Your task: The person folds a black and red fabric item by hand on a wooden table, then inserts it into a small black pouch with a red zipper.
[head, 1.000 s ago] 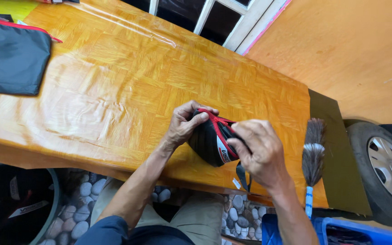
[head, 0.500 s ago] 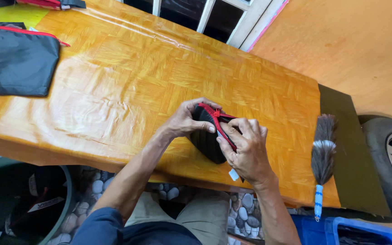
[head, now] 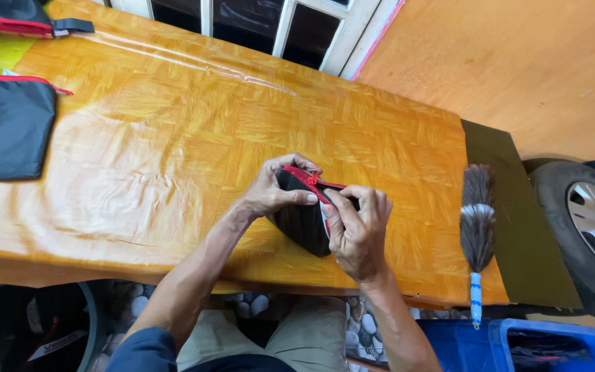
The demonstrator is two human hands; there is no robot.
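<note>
**Hands settle on the pouch's red zip**

Compared with a second ago, the small black pouch (head: 302, 219) sits lower and flatter against the orange wood-pattern table (head: 173, 138), close to its near edge, and no longer bunches up between the palms. The left hand (head: 273, 189) now clamps its top edge, thumb pressed along the red zipper (head: 311, 180). The right hand (head: 356, 231) has its fingertips pinched together on the zip line just beside it, seemingly on the puller, though that part is hidden. To me this looks like zip work in hand, with the pouch steadied rather than turned about.

Further off, a larger flat black bag with red trim (head: 5, 124) lies at the table's left end, another black-and-red one (head: 15, 17) at the far corner. A feather duster (head: 478, 220) with a blue-and-white handle rests on the right side, beside a dark green strip (head: 518, 213). A blue plastic crate (head: 518, 344) stands below, a car tyre (head: 587, 227) beyond. I see no readable labels or signs.
</note>
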